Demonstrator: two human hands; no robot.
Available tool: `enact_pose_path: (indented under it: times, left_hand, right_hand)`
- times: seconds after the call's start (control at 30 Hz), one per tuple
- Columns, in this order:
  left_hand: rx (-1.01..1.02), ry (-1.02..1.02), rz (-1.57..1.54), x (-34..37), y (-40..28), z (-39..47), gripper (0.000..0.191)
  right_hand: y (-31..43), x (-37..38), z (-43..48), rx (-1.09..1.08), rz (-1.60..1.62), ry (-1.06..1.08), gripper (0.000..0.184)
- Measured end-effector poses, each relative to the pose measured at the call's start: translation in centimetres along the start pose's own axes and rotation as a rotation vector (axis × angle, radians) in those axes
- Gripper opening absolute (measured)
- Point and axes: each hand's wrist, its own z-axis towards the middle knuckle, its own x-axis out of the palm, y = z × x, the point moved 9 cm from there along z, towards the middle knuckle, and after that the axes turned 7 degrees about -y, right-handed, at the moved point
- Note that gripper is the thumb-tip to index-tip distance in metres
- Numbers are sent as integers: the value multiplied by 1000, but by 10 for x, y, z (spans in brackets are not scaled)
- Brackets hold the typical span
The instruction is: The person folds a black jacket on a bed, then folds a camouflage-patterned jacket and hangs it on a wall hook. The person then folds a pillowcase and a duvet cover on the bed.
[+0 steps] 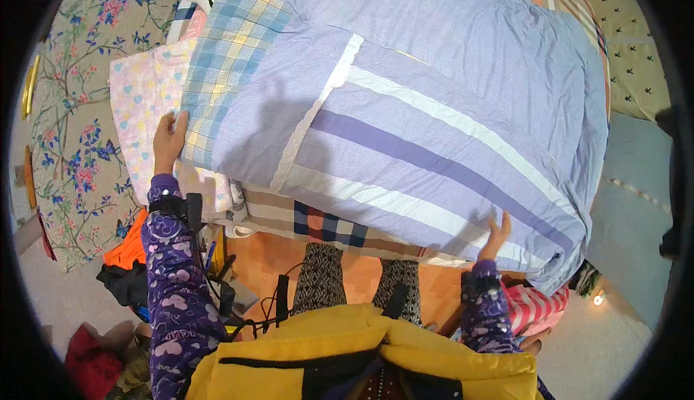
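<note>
A lavender duvet cover [390, 123] with white and purple stripes and a white lace strip lies spread over a bed. Its left part shows a blue and yellow checked fabric [233, 47]. At that checked edge is my left hand [171, 134], fingers bent and apart; whether it touches the fabric I cannot tell. My right hand [496, 237] is over the striped near edge at the right, fingers spread, with nothing in it. A pink heart-print cloth [146, 91] lies under the checked part, and a plaid bed cover [325, 224] hangs below the lavender one.
A floral curtain [81, 161] covers the left side. On the lower left are orange cloth [127, 240] and black cloth [124, 286]. Red-striped fabric [537, 305] lies low at the right, near a small light [598, 298]. Thin cables [265, 318] hang before my legs.
</note>
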Motion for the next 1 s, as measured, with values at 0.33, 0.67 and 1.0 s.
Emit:
enact_pose_path:
  times: [0.33,0.67,1.0]
  left_hand:
    - [-223,305,83,30,10,-16,72]
    - [-129,106,-131,-21,-55,-39,55]
    - [-90,-79,117,-145,5,-122,59]
  right_hand:
    - [-197,-7,-65,1097,710,-9,39]
    - [-89,-30,-32,868,908,77,46]
    - [-50,-121,-81,729,878,120,47]
